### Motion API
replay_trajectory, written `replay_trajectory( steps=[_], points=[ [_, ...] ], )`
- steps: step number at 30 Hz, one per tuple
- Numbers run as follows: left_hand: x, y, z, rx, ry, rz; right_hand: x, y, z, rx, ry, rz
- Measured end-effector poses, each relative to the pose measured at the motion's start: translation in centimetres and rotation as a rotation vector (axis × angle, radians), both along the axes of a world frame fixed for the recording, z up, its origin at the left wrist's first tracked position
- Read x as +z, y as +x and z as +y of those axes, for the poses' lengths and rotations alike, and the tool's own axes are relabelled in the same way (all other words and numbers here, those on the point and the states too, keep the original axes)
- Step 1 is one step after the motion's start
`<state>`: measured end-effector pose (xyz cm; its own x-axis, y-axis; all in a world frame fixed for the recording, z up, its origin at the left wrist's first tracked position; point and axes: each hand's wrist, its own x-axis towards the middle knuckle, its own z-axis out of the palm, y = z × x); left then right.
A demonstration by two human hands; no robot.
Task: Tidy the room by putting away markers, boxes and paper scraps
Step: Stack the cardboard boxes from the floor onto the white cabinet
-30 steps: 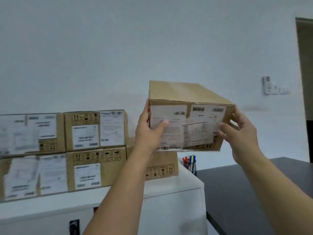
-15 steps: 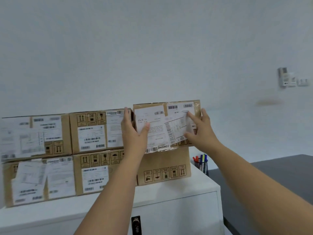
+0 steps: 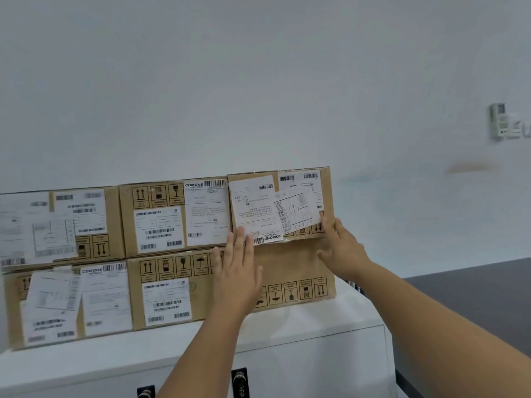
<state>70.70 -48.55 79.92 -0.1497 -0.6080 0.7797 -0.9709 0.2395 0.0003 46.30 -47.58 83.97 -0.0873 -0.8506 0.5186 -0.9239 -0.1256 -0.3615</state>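
My left hand (image 3: 237,262) lies flat, fingers straight, against the box (image 3: 280,206); right hand (image 3: 342,251) steadies its corner; stiff, seemingly light; I'd grip the side edges.

A single head-worn camera looks forward and slightly down along both forearms at a pale wall (image 3: 258,81). It sits close, at arm's length from the stacked cardboard boxes (image 3: 172,254) that the left hand (image 3: 237,265) and right hand (image 3: 343,251) reach.

- Far-left boxes (image 3: 54,225) run off the frame edge, labels smeared unreadable.
- Left hand (image 3: 237,268) covers the lower box's (image 3: 290,271) symbols (some, anyway).
- Wall device (image 3: 500,122) blurred.
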Motion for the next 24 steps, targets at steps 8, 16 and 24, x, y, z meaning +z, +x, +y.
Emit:
replay_trajectory(
  steps=[8, 16, 24],
  points=[
    [-1.5, -0.1, -1.6, 0.050, 0.080, -0.067, 0.7, 0.6, -1.1, 0.003, 0.131, 0.020],
    [-0.8, -1.0, -1.2, 0.088, 0.164, -0.069, 1.7, -0.8, -0.2, 0.041, 0.205, 0.149],
    [0.1, -6.2, 1.7, -0.010, 0.204, -0.223, 0.1, -7.6, 2.8, -0.103, 0.280, 0.241]
  ],
)
